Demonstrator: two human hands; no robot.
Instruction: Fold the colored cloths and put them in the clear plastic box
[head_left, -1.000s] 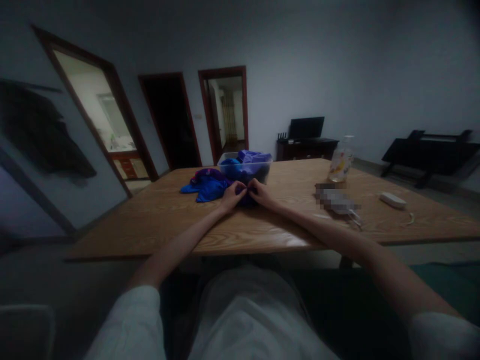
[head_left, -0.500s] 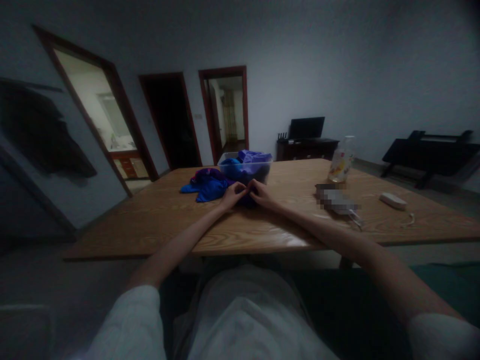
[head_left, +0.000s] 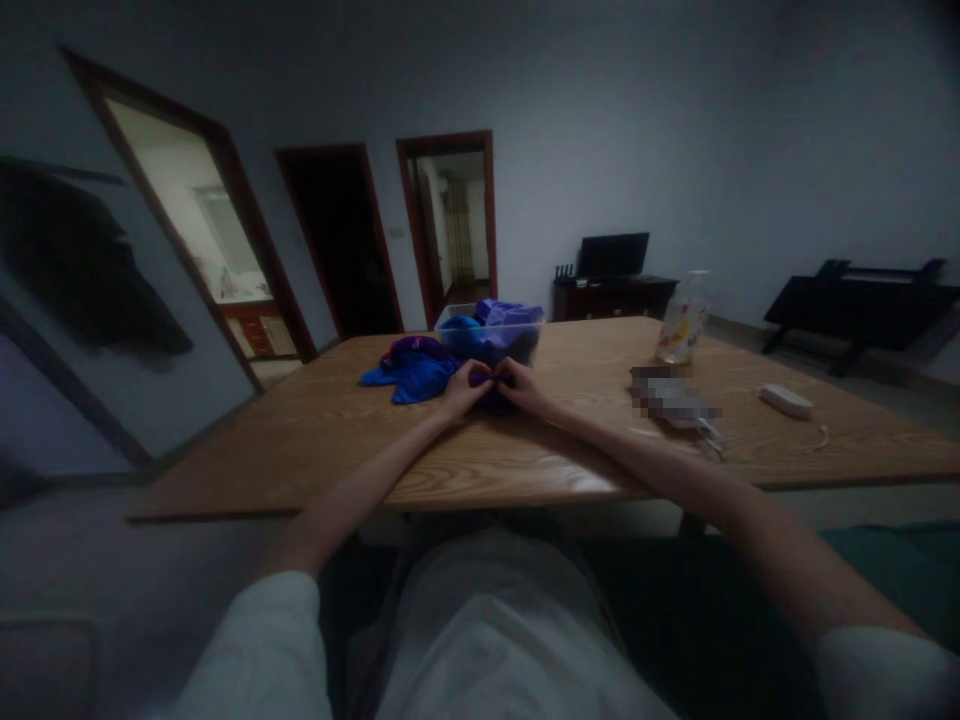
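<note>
Close together over the table, my left hand (head_left: 469, 388) and my right hand (head_left: 519, 384) pinch a dark purple cloth (head_left: 493, 398) between their fingertips. Much of that cloth is hidden by the hands, and its kind does not show. Just left of my left hand lies a crumpled heap of bright blue cloth (head_left: 420, 378) with dark purple and pink parts. Behind the hands stands a clear plastic bin (head_left: 531, 340) holding blue cloth (head_left: 460, 330) and light purple cloth (head_left: 511, 313).
All this is on a wooden table (head_left: 315, 450). To the right stand a clear bottle (head_left: 681, 325) with a printed pattern, a blurred-out flat item (head_left: 671, 400) with a white cord, and a small white case (head_left: 786, 401). A TV (head_left: 613, 256) is by the far wall.
My fingertips have drawn slightly apart, and a strip of purple cloth now shows between them. The heap, bin and bottle have stayed where they were.
</note>
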